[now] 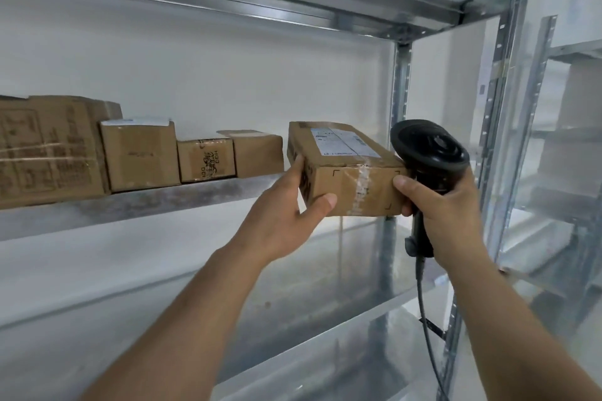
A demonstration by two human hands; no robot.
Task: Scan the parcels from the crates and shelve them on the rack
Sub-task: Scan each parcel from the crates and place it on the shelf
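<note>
**Inspector:** At the right end of the middle shelf [195,195] of the metal rack [402,101], a brown parcel [345,172] was held level with the shelf, label side up, its far end apparently over the shelf and its near end overhanging the front edge. What held it there?

**Assistant:** Both hands. The left hand [286,215] grasped the near left corner, thumb curled onto the front face and fingers wrapped along the left side. The right hand [446,215] was clenched round the grip of a black scanner [430,153], its thumb pressed against the parcel's right front corner.

**Inspector:** Why that arrangement?

**Assistant:** My judgement: the right hand was occupied with the scanner, so it could only steady the parcel, while the left hand did the carrying. The scanner's cable [426,319] hung down below the hand.

**Inspector:** And the placement?

**Assistant:** Four cardboard boxes [140,156] stood in a row to the left, fronts near the shelf edge. The parcel sat just beside the rightmost, a narrow gap between them, suggesting it was being added to the row. Whether its underside rested on the shelf could not be told.
</note>
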